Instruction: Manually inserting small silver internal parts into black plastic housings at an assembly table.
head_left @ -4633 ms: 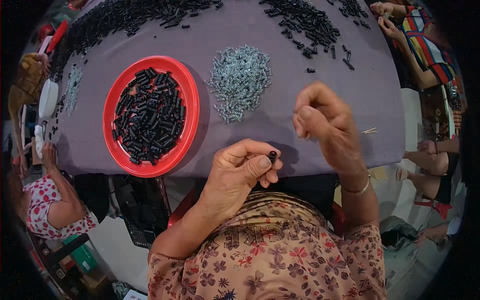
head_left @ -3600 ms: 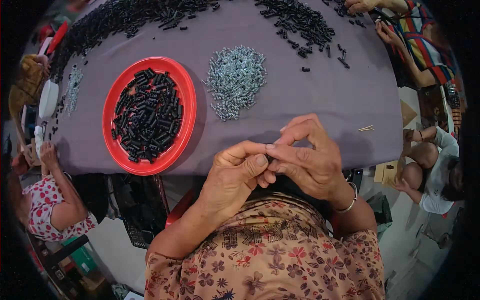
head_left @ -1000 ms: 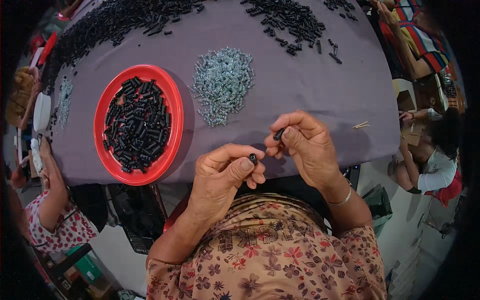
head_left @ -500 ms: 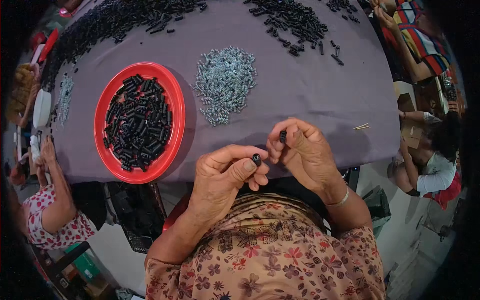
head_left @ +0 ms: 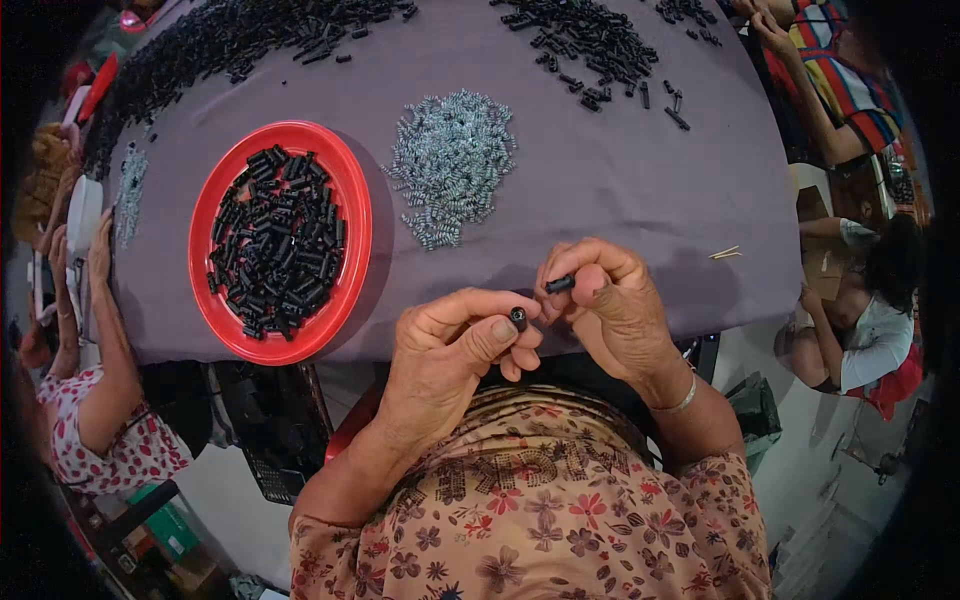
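Between thumb and index finger, my left hand (head_left: 455, 340) pinches a small black plastic tube (head_left: 518, 318), its open round end facing up. Close beside it, my right hand (head_left: 605, 300) pinches a second black plastic piece (head_left: 560, 285), which lies nearly sideways across the fingertips. The two pieces are apart. Both hands hover at the table's near edge. Beyond them lies a heap of small metal springs (head_left: 450, 165). To the left stands a red oval tray (head_left: 364, 250) filled with black tubular pieces (head_left: 278, 240).
More black pieces are heaped along the far left (head_left: 220, 45) and far right (head_left: 590, 45) of the grey cloth-covered table (head_left: 640, 180). Two thin sticks (head_left: 724, 252) lie at the right. A smaller spring strip (head_left: 130, 195) sits far left. Co-workers sit on both sides.
The black piece in my right hand has turned from upright to nearly sideways. My left hand keeps its tube, shifted slightly right. At the left, a co-worker's hands have moved.
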### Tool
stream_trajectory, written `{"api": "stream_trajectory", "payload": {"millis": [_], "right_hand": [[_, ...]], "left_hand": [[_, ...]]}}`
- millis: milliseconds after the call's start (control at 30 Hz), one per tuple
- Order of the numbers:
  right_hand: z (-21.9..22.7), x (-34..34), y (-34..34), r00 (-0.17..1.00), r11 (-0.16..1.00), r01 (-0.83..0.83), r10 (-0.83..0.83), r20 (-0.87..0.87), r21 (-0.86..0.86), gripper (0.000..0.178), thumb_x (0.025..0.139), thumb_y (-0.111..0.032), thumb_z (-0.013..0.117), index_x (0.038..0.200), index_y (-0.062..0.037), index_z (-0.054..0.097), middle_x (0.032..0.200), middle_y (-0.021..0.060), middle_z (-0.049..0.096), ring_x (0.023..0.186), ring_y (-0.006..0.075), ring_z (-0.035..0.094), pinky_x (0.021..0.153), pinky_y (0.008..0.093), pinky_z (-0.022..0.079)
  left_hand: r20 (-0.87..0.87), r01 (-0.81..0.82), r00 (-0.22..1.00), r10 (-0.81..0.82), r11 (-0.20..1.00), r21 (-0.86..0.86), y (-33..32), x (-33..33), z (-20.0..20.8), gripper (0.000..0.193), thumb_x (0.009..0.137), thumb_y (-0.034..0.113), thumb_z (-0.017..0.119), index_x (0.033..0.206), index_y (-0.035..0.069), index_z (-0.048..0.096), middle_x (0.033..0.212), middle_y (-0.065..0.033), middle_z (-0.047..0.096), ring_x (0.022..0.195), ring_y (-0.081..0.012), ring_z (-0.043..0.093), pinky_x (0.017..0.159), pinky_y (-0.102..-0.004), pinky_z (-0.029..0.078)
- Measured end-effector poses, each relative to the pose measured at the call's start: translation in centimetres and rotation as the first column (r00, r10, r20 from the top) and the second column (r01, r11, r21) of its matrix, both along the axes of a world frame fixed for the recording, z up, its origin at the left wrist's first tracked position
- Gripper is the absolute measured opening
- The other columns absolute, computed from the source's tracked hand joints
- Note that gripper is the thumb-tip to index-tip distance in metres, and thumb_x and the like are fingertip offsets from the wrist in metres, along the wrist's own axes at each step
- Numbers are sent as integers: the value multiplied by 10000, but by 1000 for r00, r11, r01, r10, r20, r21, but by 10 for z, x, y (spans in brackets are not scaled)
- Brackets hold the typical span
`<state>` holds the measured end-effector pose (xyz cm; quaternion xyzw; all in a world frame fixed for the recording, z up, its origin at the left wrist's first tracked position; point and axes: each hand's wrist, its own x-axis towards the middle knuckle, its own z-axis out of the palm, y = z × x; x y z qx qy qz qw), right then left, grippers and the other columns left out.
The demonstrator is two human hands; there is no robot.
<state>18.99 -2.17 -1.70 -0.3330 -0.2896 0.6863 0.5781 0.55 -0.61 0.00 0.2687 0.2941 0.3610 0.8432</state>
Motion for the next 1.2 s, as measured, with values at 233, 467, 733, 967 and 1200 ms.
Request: {"api": "stream_trajectory", "payload": {"millis": [233, 467, 733, 967, 1200], "right_hand": [[0, 1, 0, 1000, 1000, -27, 27, 9, -4, 330, 827, -289, 667, 942, 19, 629, 814, 32, 587, 711, 105, 566, 639, 221, 466], [8, 0, 2, 976, 995, -23, 1, 216, 101, 284, 858, -242, 639, 953, 26, 645, 795, 29, 585, 701, 85, 545, 635, 205, 449], [11, 2, 1, 949, 989, -37, -11, 314, 144, 208, 852, -141, 643, 975, 26, 646, 831, 26, 582, 743, 82, 548, 668, 206, 456], [17, 2, 0, 949, 992, -32, -9, 314, 124, 187, 835, -74, 655, 994, 23, 637, 852, 19, 580, 783, 76, 552, 699, 206, 454], [17, 4, -2, 954, 994, 22, -52, 295, 104, 186, 826, -28, 657, 1006, 8, 627, 872, 14, 576, 803, 57, 534, 696, 186, 438]], "left_hand": [[-16, 1, 1000, 0, 1000, 8, 0, 0, 1, 196, 879, 95, 596, 1029, -28, 622, 857, -106, 659, 716, -144, 638, 609, -220, 491], [-16, -6, 1000, 6, 1000, 9, 1, 0, 1, 196, 876, 95, 600, 1027, -28, 625, 854, -105, 660, 714, -144, 637, 601, -215, 487], [-25, 3, 1000, -3, 1000, 0, 0, 1, 2, 196, 875, 90, 599, 1033, -23, 622, 854, -109, 660, 715, -142, 637, 605, -215, 490], [-25, 9, 1000, -10, 1000, -14, 0, 0, 0, 198, 873, 92, 603, 1034, -22, 621, 848, -107, 660, 717, -139, 637, 609, -212, 489], [-46, 13, 999, -13, 1000, 0, 0, 1, 1, 196, 874, 96, 603, 1030, -21, 622, 851, -107, 660, 714, -141, 636, 605, -213, 486]]}}
